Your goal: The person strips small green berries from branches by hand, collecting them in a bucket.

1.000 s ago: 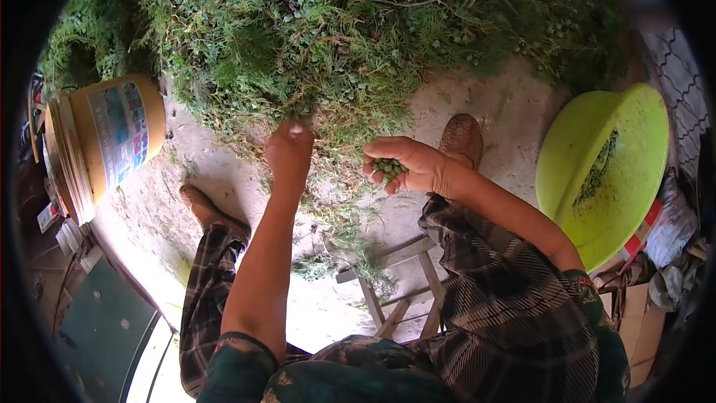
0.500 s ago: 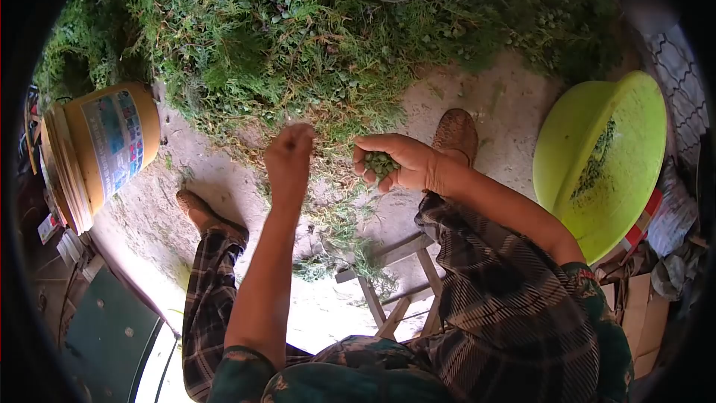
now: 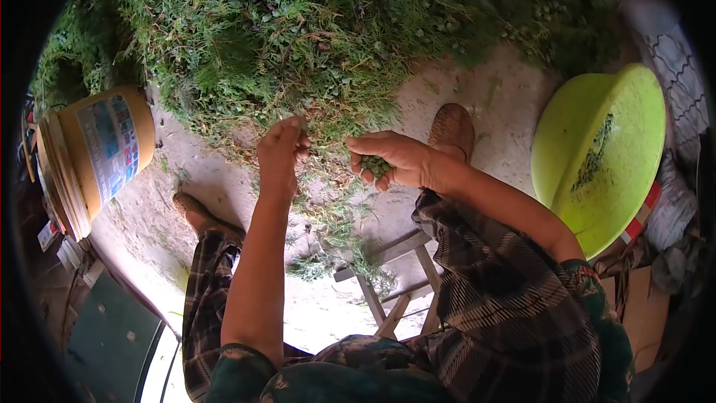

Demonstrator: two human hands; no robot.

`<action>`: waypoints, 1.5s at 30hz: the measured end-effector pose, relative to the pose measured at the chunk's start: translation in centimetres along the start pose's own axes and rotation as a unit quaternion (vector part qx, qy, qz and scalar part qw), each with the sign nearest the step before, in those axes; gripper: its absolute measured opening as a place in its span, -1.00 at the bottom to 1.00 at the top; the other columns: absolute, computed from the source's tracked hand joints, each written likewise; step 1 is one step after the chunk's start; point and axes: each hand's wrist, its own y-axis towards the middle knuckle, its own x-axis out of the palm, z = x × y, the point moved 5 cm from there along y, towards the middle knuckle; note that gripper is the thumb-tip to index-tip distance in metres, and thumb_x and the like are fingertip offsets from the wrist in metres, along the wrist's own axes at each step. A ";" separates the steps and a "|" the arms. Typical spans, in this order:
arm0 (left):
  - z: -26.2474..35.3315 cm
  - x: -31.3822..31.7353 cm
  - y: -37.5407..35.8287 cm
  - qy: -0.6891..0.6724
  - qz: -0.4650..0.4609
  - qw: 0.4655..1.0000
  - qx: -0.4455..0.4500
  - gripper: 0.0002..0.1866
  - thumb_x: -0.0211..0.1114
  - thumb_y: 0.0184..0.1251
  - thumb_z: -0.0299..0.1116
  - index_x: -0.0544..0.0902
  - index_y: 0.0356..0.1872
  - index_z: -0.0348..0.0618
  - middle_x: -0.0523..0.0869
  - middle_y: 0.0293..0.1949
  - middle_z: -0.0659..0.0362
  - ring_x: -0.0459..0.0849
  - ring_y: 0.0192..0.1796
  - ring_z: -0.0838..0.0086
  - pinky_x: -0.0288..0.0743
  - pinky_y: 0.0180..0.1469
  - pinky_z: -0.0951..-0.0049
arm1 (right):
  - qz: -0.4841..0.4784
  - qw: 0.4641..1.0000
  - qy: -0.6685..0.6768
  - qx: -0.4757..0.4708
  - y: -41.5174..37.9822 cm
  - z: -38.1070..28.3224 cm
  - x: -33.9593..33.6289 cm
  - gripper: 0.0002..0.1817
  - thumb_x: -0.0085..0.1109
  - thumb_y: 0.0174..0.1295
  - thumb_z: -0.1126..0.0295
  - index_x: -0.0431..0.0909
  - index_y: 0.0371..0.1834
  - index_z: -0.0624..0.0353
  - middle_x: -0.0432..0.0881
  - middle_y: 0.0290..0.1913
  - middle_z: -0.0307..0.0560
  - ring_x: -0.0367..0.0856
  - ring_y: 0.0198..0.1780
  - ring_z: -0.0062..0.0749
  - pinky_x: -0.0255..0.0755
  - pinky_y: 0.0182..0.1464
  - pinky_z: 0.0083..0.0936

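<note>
My right hand (image 3: pixel 399 158) is cupped, its fingers curled around a handful of small green seed cones (image 3: pixel 376 166). To its left, my left hand (image 3: pixel 282 148) is raised with the fingers bent in towards the thumb. Whatever is between those fingertips is too small to make out. The two hands are a short way apart, over scattered clippings (image 3: pixel 332 205) on the floor. Just beyond them lies a large heap of green conifer branches (image 3: pixel 298 52), with small cones among the sprays.
A yellow-green basin (image 3: pixel 634 157) leans at the right, with small green bits inside. On the left a yellow bucket (image 3: pixel 142 130) with a label lies tipped. A wooden frame (image 3: pixel 403 250) is between my legs, and a dark green panel (image 3: pixel 112 328) is at lower left.
My left hand has turned, so its bent fingers now show on the right side. My right hand still holds the cones. The whole view has shifted slightly.
</note>
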 end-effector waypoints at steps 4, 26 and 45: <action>0.7 2.2 -3.7 0.063 -0.024 0.997 0.037 -0.83 0.25 0.28 -0.37 0.66 -0.20 -0.23 0.65 -0.43 0.25 0.54 -0.45 0.64 0.41 -0.42 0.64 | -0.015 1.000 -0.023 -0.014 0.5 0.2 -0.3 -0.59 0.07 0.26 -0.08 0.57 -0.27 0.08 0.58 -0.38 -0.26 0.53 -0.44 -0.56 0.45 -0.48 -0.46; 1.5 0.8 1.7 0.415 0.051 0.865 0.278 -0.85 0.28 0.23 -0.34 0.64 -0.24 -0.17 0.66 -0.39 0.16 0.61 -0.39 0.42 0.44 -0.36 0.41 | -0.056 0.997 0.003 -0.054 -0.1 -0.7 0.6 -0.71 0.20 0.23 0.06 0.55 -0.29 0.06 0.57 -0.39 -0.29 0.52 -0.45 -0.61 0.38 -0.60 -0.61; 1.1 3.9 -3.8 0.429 -0.098 0.862 0.254 -0.91 0.20 0.23 -0.48 0.63 -0.30 -0.25 0.65 -0.43 0.17 0.58 -0.39 0.57 0.45 -0.33 0.56 | 0.067 0.990 -0.086 -0.089 0.5 -1.1 -0.7 -0.67 0.29 0.15 0.13 0.55 -0.20 0.13 0.55 -0.41 -0.22 0.45 -0.52 -0.64 0.30 -0.63 -0.61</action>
